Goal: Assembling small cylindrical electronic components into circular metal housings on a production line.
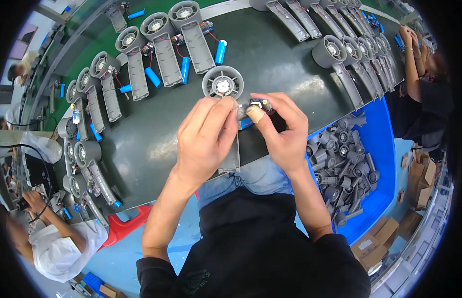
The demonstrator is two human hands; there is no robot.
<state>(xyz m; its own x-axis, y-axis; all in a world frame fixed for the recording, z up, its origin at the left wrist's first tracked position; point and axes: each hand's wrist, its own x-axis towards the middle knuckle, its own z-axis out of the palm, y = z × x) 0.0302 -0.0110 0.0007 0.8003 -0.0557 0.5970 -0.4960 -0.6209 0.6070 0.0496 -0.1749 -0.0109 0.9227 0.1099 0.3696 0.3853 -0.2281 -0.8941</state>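
Note:
A grey handheld fan housing (223,84) lies before me, its round head away from me and its handle toward my lap. My left hand (203,136) is closed over the join of head and handle, fingertips pinched together; what they grip is hidden. Just right of it, my right hand (286,130) pinches a small circuit board (260,104) between thumb and fingers. A wrapping, perhaps tape, covers the thumb's tip. Beneath the hands shows part of a blue cylindrical battery (247,122). The handle's lower end (231,161) sticks out below my left hand.
Several fan housings with wired boards and blue batteries (185,69) stand along the left and back of the dark table (270,64). More housings (335,49) line up back right. A blue bin (385,164) of grey parts sits at right. Co-workers flank both sides.

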